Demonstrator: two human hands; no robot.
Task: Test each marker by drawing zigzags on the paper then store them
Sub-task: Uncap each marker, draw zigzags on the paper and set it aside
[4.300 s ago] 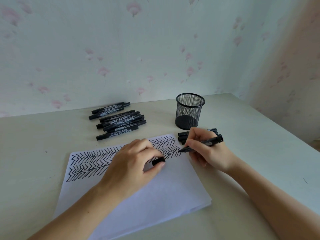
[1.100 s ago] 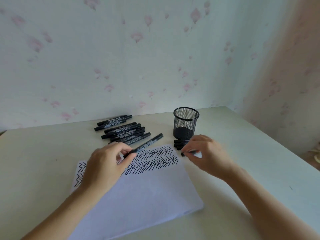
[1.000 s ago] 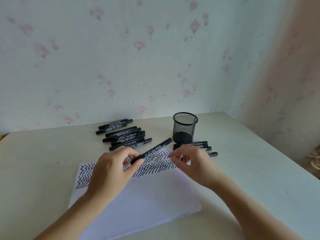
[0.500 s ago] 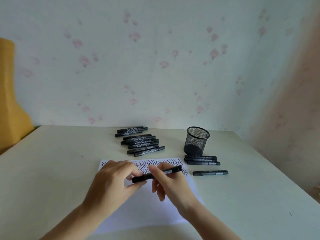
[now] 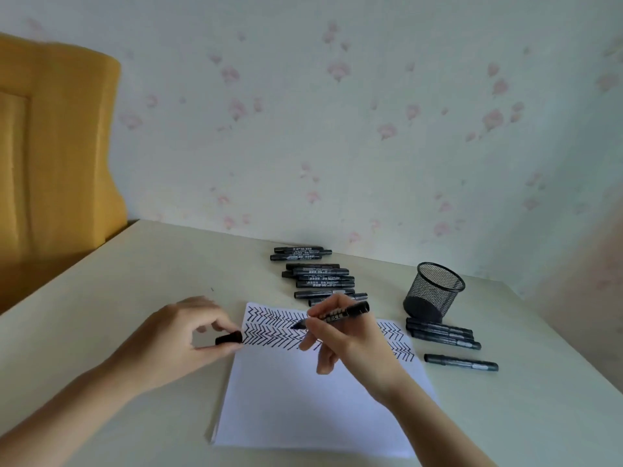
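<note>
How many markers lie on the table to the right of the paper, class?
4. The three markers lie side by side just in front of the mesh cup; the lone marker lies apart, nearer the person. Another could be hidden in the bunch.

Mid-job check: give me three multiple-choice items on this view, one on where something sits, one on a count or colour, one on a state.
1. Where does the mesh pen cup stand?
A. on the paper
B. on the table, right of the paper
C. on the chair

2. How many markers lie flat just in front of the cup?
A. four
B. one
C. nine

3. What state is the marker in the right hand in?
A. capped
B. uncapped, tip over the paper
C. inside the cup

Answers: 1 B, the cup stands beside the paper. 2 A, three markers lie together, one apart. 3 B, the left hand pinches the cap.
</note>
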